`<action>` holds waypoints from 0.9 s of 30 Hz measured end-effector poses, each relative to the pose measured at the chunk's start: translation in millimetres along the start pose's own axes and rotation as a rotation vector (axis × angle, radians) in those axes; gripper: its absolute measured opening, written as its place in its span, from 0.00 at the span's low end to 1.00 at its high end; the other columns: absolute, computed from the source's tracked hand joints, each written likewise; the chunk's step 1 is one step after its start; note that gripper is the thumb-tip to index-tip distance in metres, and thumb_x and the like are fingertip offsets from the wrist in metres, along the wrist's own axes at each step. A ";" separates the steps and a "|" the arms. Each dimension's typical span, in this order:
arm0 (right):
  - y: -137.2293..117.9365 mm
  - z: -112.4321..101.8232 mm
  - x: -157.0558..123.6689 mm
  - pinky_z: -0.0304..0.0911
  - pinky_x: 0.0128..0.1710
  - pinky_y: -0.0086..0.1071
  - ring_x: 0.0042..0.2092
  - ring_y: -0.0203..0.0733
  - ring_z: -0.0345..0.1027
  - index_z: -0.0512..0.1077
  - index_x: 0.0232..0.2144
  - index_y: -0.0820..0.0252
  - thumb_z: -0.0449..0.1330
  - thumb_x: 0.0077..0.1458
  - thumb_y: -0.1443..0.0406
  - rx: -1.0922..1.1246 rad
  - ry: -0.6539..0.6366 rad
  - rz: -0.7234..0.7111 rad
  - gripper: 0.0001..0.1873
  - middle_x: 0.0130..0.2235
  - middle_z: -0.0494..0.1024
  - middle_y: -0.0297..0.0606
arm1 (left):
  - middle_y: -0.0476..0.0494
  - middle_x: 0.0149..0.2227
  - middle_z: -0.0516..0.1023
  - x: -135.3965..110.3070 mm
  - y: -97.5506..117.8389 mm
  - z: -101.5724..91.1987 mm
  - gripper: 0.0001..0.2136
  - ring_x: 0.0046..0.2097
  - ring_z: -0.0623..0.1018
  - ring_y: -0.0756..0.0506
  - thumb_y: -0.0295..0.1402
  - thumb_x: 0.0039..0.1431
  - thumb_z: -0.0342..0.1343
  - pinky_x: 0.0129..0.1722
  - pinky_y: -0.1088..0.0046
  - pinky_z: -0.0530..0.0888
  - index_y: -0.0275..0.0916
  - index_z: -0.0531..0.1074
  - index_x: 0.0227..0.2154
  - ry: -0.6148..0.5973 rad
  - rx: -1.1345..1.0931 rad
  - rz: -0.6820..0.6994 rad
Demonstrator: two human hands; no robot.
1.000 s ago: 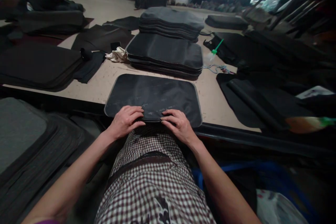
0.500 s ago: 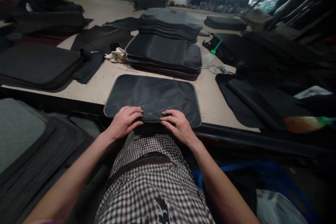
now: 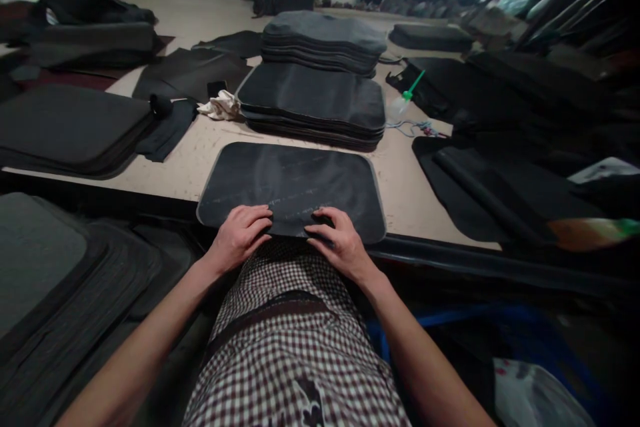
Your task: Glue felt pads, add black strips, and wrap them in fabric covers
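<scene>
A black rectangular mat with rounded corners and a grey edge (image 3: 295, 180) lies flat on the beige table (image 3: 410, 187), right in front of me. My left hand (image 3: 243, 232) grips its near edge, fingers curled over the top. My right hand (image 3: 337, 240) grips the same edge a little to the right, fingers bent on the mat. Both hands sit close together above my checked apron.
A stack of like mats (image 3: 313, 105) lies just beyond, a taller grey stack (image 3: 323, 41) behind it. More dark mats lie at left (image 3: 65, 123) and right (image 3: 480, 180). A white rag (image 3: 219, 105) and a green-capped bottle (image 3: 404, 101) are on the table.
Both hands stay on the mat's near edge; the view shifted slightly and the mat looks flatter.
</scene>
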State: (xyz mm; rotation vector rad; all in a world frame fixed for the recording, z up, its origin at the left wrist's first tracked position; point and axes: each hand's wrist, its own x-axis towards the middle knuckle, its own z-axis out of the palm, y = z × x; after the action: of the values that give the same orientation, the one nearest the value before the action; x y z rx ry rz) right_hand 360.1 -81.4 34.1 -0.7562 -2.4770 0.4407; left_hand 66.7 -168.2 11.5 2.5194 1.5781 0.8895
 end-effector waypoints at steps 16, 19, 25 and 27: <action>7.1 -30.1 5.5 0.59 0.65 0.52 0.66 0.53 0.61 0.71 0.55 0.62 0.56 0.70 0.62 -0.188 0.065 0.079 0.16 0.60 0.73 0.51 | 0.33 0.64 0.66 3.9 1.6 -6.0 0.12 0.66 0.66 0.33 0.35 0.65 0.59 0.62 0.48 0.67 0.43 0.70 0.50 -0.010 -0.021 -0.049; 7.9 -26.4 14.3 0.57 0.66 0.52 0.68 0.54 0.57 0.71 0.57 0.65 0.54 0.71 0.61 -0.287 0.047 0.126 0.18 0.62 0.71 0.53 | 0.32 0.62 0.69 4.3 1.2 -4.3 0.15 0.64 0.68 0.32 0.38 0.65 0.59 0.62 0.45 0.64 0.43 0.69 0.52 -0.038 0.062 -0.029; 7.0 -5.0 42.5 0.52 0.69 0.50 0.71 0.54 0.52 0.67 0.62 0.69 0.50 0.72 0.56 -0.359 0.016 0.211 0.26 0.68 0.63 0.55 | 0.34 0.68 0.63 16.5 -6.2 -15.2 0.29 0.69 0.63 0.34 0.47 0.67 0.54 0.68 0.48 0.54 0.45 0.58 0.67 -0.054 0.142 -0.076; 8.5 3.5 53.6 0.50 0.69 0.49 0.72 0.54 0.49 0.64 0.65 0.70 0.49 0.72 0.54 -0.377 0.009 0.230 0.30 0.69 0.60 0.56 | 0.34 0.71 0.58 23.4 -19.3 -16.4 0.30 0.71 0.59 0.35 0.47 0.71 0.47 0.68 0.50 0.53 0.44 0.51 0.71 -0.079 0.196 -0.120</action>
State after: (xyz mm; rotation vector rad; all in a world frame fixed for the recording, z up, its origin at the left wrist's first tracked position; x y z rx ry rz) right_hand 323.4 -43.6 47.5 -1.1966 -2.5044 0.0444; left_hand 50.5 -143.6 29.5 2.5141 1.8514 0.6421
